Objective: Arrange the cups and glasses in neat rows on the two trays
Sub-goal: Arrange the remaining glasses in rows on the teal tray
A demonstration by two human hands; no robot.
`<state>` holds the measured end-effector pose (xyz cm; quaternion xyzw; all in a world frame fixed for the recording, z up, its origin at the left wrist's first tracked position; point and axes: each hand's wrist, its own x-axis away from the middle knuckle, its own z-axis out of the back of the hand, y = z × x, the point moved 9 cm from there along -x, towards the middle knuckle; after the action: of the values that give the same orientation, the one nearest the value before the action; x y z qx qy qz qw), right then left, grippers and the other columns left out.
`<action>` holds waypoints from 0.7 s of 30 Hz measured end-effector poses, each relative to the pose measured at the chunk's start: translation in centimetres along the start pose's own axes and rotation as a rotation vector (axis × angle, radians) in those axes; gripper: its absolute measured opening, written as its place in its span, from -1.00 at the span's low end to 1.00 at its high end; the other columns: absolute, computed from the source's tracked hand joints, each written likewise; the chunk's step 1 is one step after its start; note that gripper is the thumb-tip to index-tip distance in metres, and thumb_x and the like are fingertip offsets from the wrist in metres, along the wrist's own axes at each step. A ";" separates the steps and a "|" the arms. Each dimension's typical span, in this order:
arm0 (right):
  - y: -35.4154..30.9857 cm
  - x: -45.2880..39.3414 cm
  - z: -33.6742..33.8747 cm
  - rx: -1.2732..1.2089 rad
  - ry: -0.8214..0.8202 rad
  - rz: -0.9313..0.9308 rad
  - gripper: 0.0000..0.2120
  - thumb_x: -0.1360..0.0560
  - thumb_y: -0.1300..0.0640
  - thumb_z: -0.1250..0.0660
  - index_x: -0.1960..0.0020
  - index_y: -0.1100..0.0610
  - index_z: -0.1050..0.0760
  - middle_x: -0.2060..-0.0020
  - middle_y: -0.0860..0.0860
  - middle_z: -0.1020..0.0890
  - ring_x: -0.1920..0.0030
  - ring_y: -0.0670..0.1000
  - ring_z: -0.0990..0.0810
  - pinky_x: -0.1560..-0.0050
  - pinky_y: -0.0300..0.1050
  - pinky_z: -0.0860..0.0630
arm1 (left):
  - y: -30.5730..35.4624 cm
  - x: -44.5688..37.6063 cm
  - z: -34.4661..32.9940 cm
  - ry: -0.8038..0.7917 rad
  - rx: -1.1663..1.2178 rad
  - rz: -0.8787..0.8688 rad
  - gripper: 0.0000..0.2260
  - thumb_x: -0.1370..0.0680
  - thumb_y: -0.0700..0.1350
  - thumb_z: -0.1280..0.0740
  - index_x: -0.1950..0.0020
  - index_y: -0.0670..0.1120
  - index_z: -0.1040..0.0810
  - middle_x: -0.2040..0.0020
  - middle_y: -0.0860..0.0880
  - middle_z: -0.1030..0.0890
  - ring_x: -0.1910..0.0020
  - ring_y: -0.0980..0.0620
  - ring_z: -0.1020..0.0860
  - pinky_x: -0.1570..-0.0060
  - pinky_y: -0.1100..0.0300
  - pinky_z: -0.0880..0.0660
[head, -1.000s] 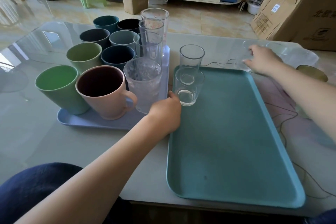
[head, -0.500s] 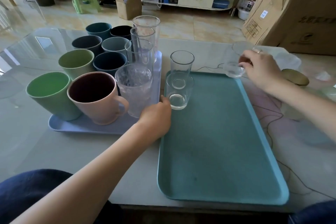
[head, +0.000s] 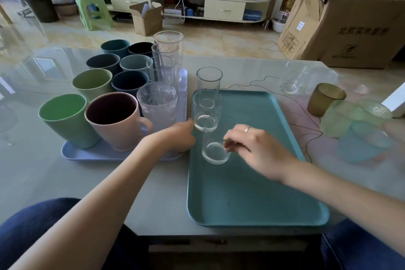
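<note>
A teal tray (head: 252, 193) lies in front of me, with two clear glasses (head: 208, 85) in a column at its far left. My right hand (head: 256, 149) grips a third clear glass (head: 215, 144), tilted, just in front of those two and low over the tray. My left hand (head: 177, 136) rests fisted at the gap between the trays, touching the teal tray's left rim. The lavender tray (head: 87, 153) on the left carries several coloured cups, a pink mug (head: 116, 120) and several tall clear glasses (head: 163, 68).
Loose on the table to the right: a clear glass (head: 292, 78), an amber cup (head: 324, 99), pale green cups (head: 348, 118) and a blue cup (head: 363, 141) lying down. A thin cable (head: 306, 120) runs across the table. Cardboard boxes (head: 350, 28) stand beyond the far right corner.
My right hand picked up a clear glass from the table's far right and carried it left and toward me, over the teal tray. My left hand stayed in place.
</note>
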<state>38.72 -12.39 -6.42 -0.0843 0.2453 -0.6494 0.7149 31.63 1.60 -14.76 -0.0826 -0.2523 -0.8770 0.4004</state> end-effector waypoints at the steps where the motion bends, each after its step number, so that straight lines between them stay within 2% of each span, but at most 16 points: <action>1: -0.5 -0.3 -0.5 -0.007 -0.020 0.024 -0.91 -0.48 0.24 -0.26 0.06 0.16 -0.53 0.17 0.03 -0.58 0.16 0.07 -0.60 0.11 0.04 -0.54 | -0.2 -0.3 -0.1 -0.009 0.006 -0.013 -0.59 -0.54 -0.13 -0.21 -0.37 -0.15 -0.27 -0.31 -0.20 -0.46 -0.22 -0.18 -0.48 -0.16 0.08 -0.44; 5: -1.1 -0.7 -1.9 0.042 -0.058 0.060 -0.85 -0.48 0.34 -0.24 0.04 0.15 -0.50 0.12 0.05 -0.55 0.12 0.12 -0.58 0.12 0.12 -0.54 | -0.6 -1.0 -0.6 -0.021 0.027 -0.025 -0.50 -0.54 -0.02 -0.24 -0.44 -0.12 -0.22 -0.36 -0.15 -0.43 -0.27 -0.12 -0.46 -0.14 0.15 -0.38; 8: -0.9 -0.6 -1.9 0.074 -0.042 0.043 -0.89 -0.50 0.29 -0.24 0.02 0.16 -0.49 0.12 0.07 -0.53 0.13 0.14 -0.56 0.14 0.11 -0.54 | -0.4 -1.3 -0.6 -0.013 0.009 -0.044 -0.52 -0.54 -0.01 -0.22 -0.41 -0.17 -0.25 -0.35 -0.16 -0.44 -0.27 -0.12 -0.46 -0.18 0.12 -0.40; 10: -1.2 -0.5 -2.0 0.067 -0.057 0.031 -0.89 -0.53 0.18 -0.24 -0.03 0.12 -0.49 0.07 0.04 -0.53 0.13 0.11 -0.55 0.14 0.11 -0.54 | -0.1 -1.2 -0.5 -0.005 0.007 -0.067 -0.55 -0.55 0.01 -0.23 -0.37 -0.17 -0.29 -0.34 -0.14 -0.45 -0.27 -0.13 -0.46 -0.19 0.10 -0.40; 11: -1.1 -0.5 -1.8 0.050 -0.078 0.009 -0.85 -0.54 0.09 -0.24 -0.09 0.07 -0.48 -0.01 -0.02 -0.52 0.12 0.03 -0.55 0.12 0.07 -0.54 | 0.0 -1.1 -0.4 -0.001 0.006 -0.075 -0.56 -0.55 0.01 -0.23 -0.36 -0.16 -0.31 -0.34 -0.13 -0.45 -0.27 -0.13 -0.46 -0.20 0.10 -0.40; 12: -1.0 -0.6 -1.4 0.036 -0.103 -0.019 -0.79 -0.54 0.00 -0.25 -0.16 -0.02 -0.46 -0.09 -0.12 -0.50 0.12 -0.14 -0.55 0.12 -0.03 -0.54 | 0.0 -1.1 -0.4 0.001 0.009 -0.079 -0.57 -0.55 0.01 -0.23 -0.36 -0.15 -0.31 -0.34 -0.13 -0.44 -0.28 -0.13 -0.46 -0.20 0.10 -0.39; 13: -0.8 -0.9 -0.5 0.034 -0.102 -0.041 -0.71 -0.52 -0.07 -0.27 -0.23 -0.09 -0.43 -0.15 -0.21 -0.45 0.12 -0.30 -0.52 0.14 -0.19 -0.50 | -0.1 -1.1 -0.5 0.003 0.013 -0.078 -0.57 -0.55 0.01 -0.23 -0.36 -0.13 -0.31 -0.35 -0.13 -0.44 -0.28 -0.13 -0.45 -0.21 0.09 -0.39; 15: 0.1 -2.1 3.2 0.037 0.039 -0.066 -0.65 -0.51 -0.08 -0.29 -0.27 -0.07 -0.42 -0.14 -0.22 -0.44 0.22 -0.52 -0.41 0.26 -0.47 -0.29 | -0.4 -1.2 -0.5 0.007 0.028 -0.063 -0.56 -0.54 -0.01 -0.24 -0.38 -0.11 -0.28 -0.35 -0.13 -0.44 -0.29 -0.14 -0.44 -0.21 0.08 -0.40; 17: 3.1 -3.8 7.6 0.083 0.245 -0.124 -0.68 -0.53 -0.03 -0.27 -0.25 0.04 -0.44 -0.15 -0.08 -0.50 0.26 -0.44 -0.45 0.23 -0.45 -0.33 | -0.6 -1.2 -0.6 0.002 0.041 -0.042 -0.54 -0.54 -0.03 -0.23 -0.41 -0.10 -0.24 -0.35 -0.15 -0.43 -0.29 -0.15 -0.44 -0.21 0.07 -0.39; 18: 5.5 -4.6 9.3 0.144 0.300 -0.199 -0.67 -0.54 -0.02 -0.26 -0.26 0.06 -0.42 -0.19 0.00 -0.49 0.18 -0.33 -0.50 0.17 -0.27 -0.43 | -0.7 -1.3 -0.7 0.001 0.046 -0.036 -0.53 -0.54 -0.03 -0.23 -0.42 -0.10 -0.23 -0.36 -0.15 -0.43 -0.28 -0.16 -0.44 -0.20 0.07 -0.39; 20: 11.5 -6.0 11.2 0.293 0.282 -0.412 -0.63 -0.54 -0.01 -0.23 -0.30 0.09 -0.34 -0.29 0.11 -0.42 -0.05 0.08 -0.56 0.06 -0.04 -0.46 | -0.7 -1.3 -0.8 0.006 0.055 -0.032 -0.51 -0.54 -0.02 -0.23 -0.43 -0.08 -0.20 -0.36 -0.14 -0.43 -0.27 -0.16 -0.44 -0.17 0.09 -0.40; 21: 14.5 -6.4 11.7 0.348 0.248 -0.511 -0.60 -0.54 -0.01 -0.23 -0.32 0.12 -0.30 -0.32 0.14 -0.39 -0.10 0.18 -0.53 0.06 -0.01 -0.44 | -0.8 -1.3 -0.9 0.010 0.059 -0.028 -0.49 -0.53 -0.02 -0.22 -0.44 -0.06 -0.18 -0.36 -0.13 -0.43 -0.26 -0.16 -0.45 -0.14 0.10 -0.40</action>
<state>56.69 -6.43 -1.14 0.0598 0.1868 -0.8452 0.4972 31.97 2.44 -16.27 -0.0629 -0.2770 -0.8751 0.3917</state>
